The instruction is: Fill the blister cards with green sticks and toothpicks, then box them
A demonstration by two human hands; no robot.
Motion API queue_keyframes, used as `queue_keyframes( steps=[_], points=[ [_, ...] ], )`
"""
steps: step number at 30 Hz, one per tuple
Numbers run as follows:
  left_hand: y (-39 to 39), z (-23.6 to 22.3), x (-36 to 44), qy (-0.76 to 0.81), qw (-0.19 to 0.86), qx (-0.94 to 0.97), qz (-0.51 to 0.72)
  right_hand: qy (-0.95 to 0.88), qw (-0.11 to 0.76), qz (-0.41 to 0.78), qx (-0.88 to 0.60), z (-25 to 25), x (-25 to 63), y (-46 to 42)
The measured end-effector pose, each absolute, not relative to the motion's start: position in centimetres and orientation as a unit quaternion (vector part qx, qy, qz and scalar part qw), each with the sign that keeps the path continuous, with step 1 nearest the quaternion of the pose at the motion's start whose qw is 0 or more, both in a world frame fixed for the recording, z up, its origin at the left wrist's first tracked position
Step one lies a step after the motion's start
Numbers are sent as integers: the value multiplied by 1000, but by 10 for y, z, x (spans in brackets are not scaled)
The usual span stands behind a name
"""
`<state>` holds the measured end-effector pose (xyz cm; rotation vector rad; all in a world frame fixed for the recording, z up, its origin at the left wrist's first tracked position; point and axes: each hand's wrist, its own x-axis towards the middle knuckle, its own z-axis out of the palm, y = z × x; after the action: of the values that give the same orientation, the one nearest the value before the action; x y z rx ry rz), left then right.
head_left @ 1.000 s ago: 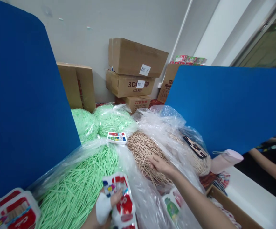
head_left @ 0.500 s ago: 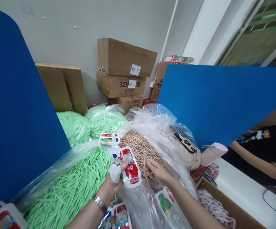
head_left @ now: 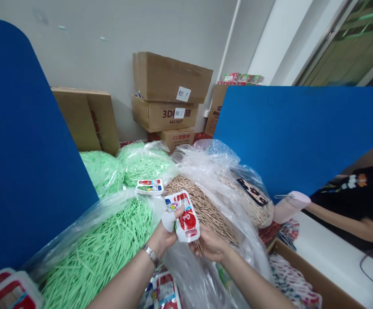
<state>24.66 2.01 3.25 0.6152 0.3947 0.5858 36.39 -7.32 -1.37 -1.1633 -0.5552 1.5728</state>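
My left hand point(head_left: 169, 229), with white tape round the thumb, grips a bottle-shaped pouch point(head_left: 188, 221) printed "Cola" in red and white. Close by its lower edge, my right hand point(head_left: 210, 243) is closed on a few thin brown sticks point(head_left: 198, 246), partly hidden by the pouch. Behind both hands lies a heap of brown sticks point(head_left: 202, 204) in an opened clear plastic bag point(head_left: 202, 165). To the left spreads a pile of light green sticks point(head_left: 109, 244), also in clear plastic. A flat pack of printed pouches point(head_left: 149, 187) rests on the bags.
More pouches lie at the lower left point(head_left: 12, 292) and below my hands point(head_left: 165, 292). Blue partitions point(head_left: 289, 137) stand on both sides. Cardboard boxes point(head_left: 170, 81) are stacked behind. At right are a pink cup point(head_left: 291, 207), an open carton point(head_left: 322, 274) and a person's arm point(head_left: 341, 219).
The pouch and my left hand have moved right and slightly up. My right hand has drawn back from the brown heap to the pouch's lower edge, with sticks in its fingers.
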Motion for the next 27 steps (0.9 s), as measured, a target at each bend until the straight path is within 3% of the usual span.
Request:
queue_keyframes(
  steps=[5, 9, 14, 20, 27],
  points=[
    [17, 30, 235, 194, 883, 358, 233, -257, 524, 636, -505, -7, 359, -72],
    [16, 28, 212, 224, 847, 401, 269, -269, 533, 621, -507, 0, 367, -74],
    [4, 12, 173, 351, 758, 466, 292, -282, 577, 571, -511, 11, 370, -68],
    [-19, -9, 149, 365, 726, 492, 311, -282, 651, 489, -507, 37, 338, -49],
    [-31, -11, 140, 361, 616, 593, 371, -365, 744, 359, -428, 76, 281, -46]
  ],
)
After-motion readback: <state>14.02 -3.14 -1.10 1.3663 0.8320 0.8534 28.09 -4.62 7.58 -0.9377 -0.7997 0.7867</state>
